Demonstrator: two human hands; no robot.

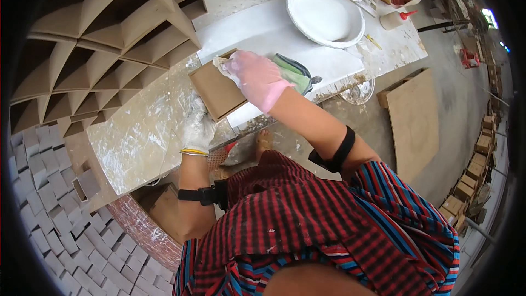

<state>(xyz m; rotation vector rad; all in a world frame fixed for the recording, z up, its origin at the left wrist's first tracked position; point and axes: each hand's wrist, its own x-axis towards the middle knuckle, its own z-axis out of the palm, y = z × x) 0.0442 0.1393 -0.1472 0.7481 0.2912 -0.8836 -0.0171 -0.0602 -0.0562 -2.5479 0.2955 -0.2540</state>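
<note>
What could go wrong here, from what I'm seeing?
The shallow brown box lies near the front edge of the table, so a careless tug by the left hand might pull it off. The green cloth lies beside the right hand and could get dragged along. The white basin stands uncovered, so debris might fall in.

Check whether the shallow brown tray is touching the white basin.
Apart. The head view shows a stretch of white surface between the shallow brown tray and the white basin.
</note>
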